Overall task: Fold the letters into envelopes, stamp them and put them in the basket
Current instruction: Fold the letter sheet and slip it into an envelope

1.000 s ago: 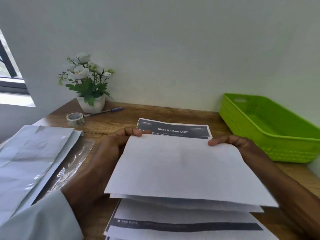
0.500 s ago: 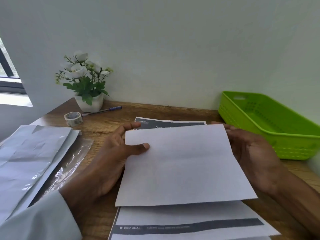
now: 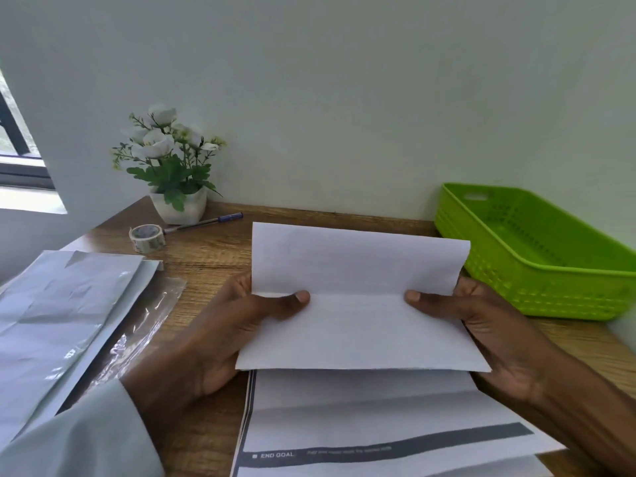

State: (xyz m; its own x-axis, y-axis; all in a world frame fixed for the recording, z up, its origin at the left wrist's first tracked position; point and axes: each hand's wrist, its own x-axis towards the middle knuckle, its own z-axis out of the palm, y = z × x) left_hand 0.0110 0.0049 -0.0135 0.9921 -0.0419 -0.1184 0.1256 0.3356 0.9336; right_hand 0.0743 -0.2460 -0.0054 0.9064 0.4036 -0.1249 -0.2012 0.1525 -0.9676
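Observation:
I hold a white folded letter (image 3: 358,325) above the desk in both hands. My left hand (image 3: 220,325) grips its left edge, thumb on the crease. My right hand (image 3: 481,325) grips the right edge, thumb also on the crease. The upper flap (image 3: 358,259) stands tilted up from the fold. Beneath the letter lies a stack of printed letters (image 3: 378,428) with a dark "END GOAL" band. Pale envelopes (image 3: 58,315) lie at the left. The green basket (image 3: 537,270) stands at the right, with nothing visible inside.
A roll of tape (image 3: 147,237) and a pen (image 3: 206,222) lie near a white pot of flowers (image 3: 172,166) at the back left. A clear plastic sleeve (image 3: 144,321) lies beside the envelopes. The wooden desk (image 3: 213,256) meets the wall behind.
The sheet has been folded over; its far part now stands up from a crease. Both thumbs moved onto the crease, and the printed sheet behind is now hidden.

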